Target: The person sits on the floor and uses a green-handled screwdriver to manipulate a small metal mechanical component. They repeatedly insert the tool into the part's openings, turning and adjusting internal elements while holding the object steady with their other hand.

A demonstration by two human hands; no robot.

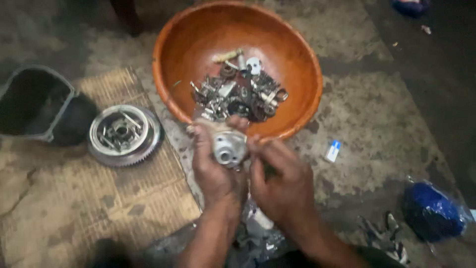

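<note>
A small round silver-grey metal casting (227, 148), with a raised hub in its middle, sits between the person's two hands, held just above the near rim of the wide orange-brown bowl (296, 59). The left hand (214, 166) is wrapped around the casting from the left and beneath, fingers curled shut on its edge. The right hand (282, 186) comes in from the right with its fingers bent; the fingertips (255, 145) touch the casting's right edge, though whether they pinch it or only rest against it is hard to tell from here, as the picture is a little blurred.

Inside the bowl lies a heap of small oily metal parts (240, 92): washers, springs, brackets and a short brass-coloured piece at the top of the pile. The bowl stands on a rough, stained concrete floor (377, 119).

To the left, on a worn woven mat (148, 193), lies a round toothed steel wheel (124, 135), face up, with small pieces resting in its hollow. Just beside it, further left, sits a dark grey metal housing cover (37, 104), open side up.

To the right of the hands a small white and blue box (332, 151) lies on the floor, well apart from the bowl. Near the lower right is a blue bundle in clear plastic wrap (432, 211). Below the wrists there is crumpled clear plastic (258, 226) with more greyish bits that I cannot make out.
</note>
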